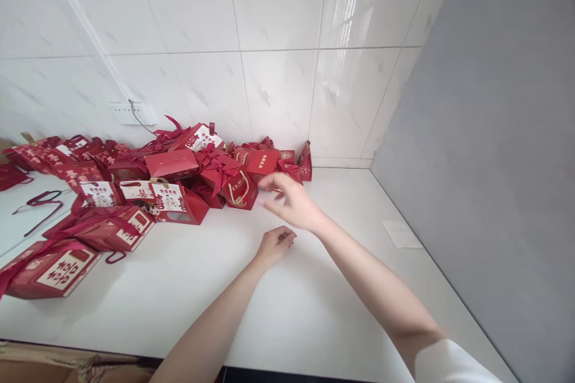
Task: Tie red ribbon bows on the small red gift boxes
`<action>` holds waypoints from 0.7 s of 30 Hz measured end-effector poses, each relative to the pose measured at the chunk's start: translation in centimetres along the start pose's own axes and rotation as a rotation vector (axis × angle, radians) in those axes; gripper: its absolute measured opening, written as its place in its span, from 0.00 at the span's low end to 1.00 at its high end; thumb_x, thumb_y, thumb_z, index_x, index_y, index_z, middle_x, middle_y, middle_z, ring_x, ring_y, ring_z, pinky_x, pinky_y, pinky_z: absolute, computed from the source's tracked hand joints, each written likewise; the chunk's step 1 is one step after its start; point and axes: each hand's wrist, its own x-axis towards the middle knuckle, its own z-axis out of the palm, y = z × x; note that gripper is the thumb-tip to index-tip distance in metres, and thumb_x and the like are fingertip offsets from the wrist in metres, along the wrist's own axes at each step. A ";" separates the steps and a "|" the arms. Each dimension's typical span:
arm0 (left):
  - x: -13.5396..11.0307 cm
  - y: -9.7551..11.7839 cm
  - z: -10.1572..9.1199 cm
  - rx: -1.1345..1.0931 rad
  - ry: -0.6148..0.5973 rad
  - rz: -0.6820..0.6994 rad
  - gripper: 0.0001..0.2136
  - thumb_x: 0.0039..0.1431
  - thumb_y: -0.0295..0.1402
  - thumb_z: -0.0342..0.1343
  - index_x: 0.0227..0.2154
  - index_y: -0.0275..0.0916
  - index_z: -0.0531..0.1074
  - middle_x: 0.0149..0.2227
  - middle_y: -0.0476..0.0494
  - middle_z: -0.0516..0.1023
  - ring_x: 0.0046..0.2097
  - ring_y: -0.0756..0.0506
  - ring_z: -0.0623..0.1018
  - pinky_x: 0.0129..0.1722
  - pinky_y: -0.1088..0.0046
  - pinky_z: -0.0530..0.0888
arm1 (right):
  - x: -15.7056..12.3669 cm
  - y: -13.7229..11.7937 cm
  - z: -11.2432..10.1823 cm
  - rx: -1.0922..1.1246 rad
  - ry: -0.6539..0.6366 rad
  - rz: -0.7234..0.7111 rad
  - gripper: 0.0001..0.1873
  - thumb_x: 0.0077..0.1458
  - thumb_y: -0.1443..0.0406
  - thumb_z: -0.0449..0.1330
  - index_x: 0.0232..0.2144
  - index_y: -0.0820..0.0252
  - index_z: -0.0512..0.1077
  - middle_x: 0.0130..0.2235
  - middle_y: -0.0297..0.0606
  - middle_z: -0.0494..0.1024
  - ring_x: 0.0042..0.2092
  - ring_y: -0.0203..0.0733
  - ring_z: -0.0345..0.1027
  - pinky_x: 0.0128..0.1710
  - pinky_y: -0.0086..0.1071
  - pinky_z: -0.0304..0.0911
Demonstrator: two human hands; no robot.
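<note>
My right hand (290,198) is stretched out over the white countertop (278,305) with its fingers spread and slightly blurred, holding nothing. It is just in front of a small red gift box (263,162) at the right end of a heap of red gift boxes (179,167). A red box with a rope handle (238,190) stands just left of the fingertips. My left hand (275,243) rests lower on the counter with its fingers curled in loosely; nothing shows inside them.
Red gift boxes with ribbons run along the tiled wall to the left, with larger ones (58,266) near the front left. A wall socket with a cable (132,112) sits above them. A grey panel (494,161) bounds the right side.
</note>
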 end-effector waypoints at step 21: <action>2.0 -1.2 -1.4 -0.286 0.292 -0.197 0.18 0.48 0.43 0.58 0.40 0.38 0.71 0.34 0.44 0.74 0.33 0.46 0.78 0.26 0.73 0.72 | 1.9 4.5 -7.5 -0.144 -0.336 0.276 0.64 0.45 0.52 0.71 0.73 0.55 0.38 0.67 0.47 0.62 0.64 0.58 0.62 0.63 0.48 0.60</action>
